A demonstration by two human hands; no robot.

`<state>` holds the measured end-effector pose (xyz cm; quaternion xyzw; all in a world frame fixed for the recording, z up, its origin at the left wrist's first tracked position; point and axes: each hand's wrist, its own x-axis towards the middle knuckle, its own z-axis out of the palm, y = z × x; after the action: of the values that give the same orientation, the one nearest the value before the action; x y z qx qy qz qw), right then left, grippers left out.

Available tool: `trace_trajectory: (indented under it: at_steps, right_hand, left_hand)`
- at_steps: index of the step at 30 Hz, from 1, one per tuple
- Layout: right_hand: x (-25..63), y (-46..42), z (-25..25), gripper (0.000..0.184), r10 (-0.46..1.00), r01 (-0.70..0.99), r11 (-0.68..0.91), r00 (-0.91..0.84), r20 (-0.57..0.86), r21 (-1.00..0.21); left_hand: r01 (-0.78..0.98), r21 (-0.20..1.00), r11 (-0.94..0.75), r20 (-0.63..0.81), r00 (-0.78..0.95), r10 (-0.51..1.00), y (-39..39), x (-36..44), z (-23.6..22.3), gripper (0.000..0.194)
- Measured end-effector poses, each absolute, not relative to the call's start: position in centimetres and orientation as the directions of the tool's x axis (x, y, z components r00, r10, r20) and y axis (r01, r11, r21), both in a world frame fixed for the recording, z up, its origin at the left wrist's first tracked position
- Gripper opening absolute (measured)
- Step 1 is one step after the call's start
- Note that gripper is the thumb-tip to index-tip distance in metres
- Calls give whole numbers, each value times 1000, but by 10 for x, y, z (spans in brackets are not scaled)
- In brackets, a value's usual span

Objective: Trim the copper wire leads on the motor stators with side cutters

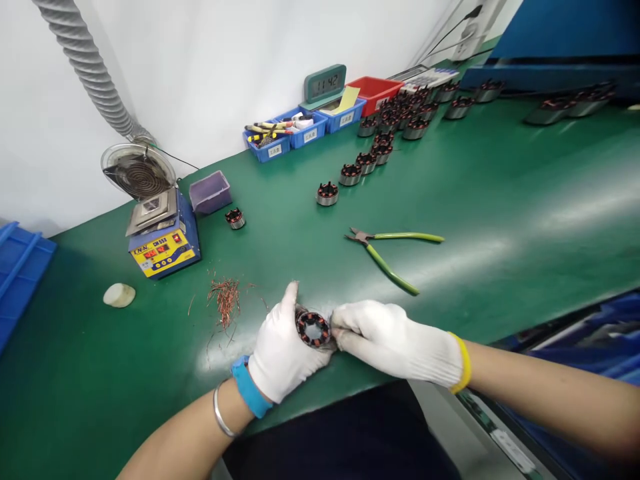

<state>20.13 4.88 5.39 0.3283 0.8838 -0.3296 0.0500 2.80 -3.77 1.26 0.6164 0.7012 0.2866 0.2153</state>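
Observation:
A motor stator (314, 329), a metal ring with copper windings, is in my gloved left hand (285, 347), its round opening facing up. The left fingers wrap around its side, with the thumb pointing away from me. My gloved right hand (380, 333) is closed at the stator's right edge, thumb and fingertips pressed together. Whatever the right fingertips pinch is too small to make out. Beyond the hands lie green-handled cutting pliers (387, 250), jaws apart. Left of my hands is a heap of copper wire clippings (226, 301).
A blue and yellow solder pot unit (165, 240) stands at the left, near a purple bin (210, 192) and a lone stator (235, 218). More stators (327, 193) run toward the back, beside blue tool boxes (273, 148) and a red box (375, 93). A white round lid (119, 295) lies left.

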Motion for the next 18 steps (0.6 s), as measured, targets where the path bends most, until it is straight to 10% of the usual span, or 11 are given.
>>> trace_trajectory:
  at_steps: [6,12,18]
  right_hand:
    - [196,58,53,27,633,702,636,-712,-304,-322]
    - [191,69,54,18,577,638,516,-752,-318,-572]
    - [186,70,55,30,776,796,516,-590,-220,-316]
  left_hand:
    - [742,666,77,12,-114,993,-35,29,18,92]
    - [704,705,89,-65,-60,996,-33,24,23,101]
    - [667,739,89,-107,-14,994,-30,18,21,111]
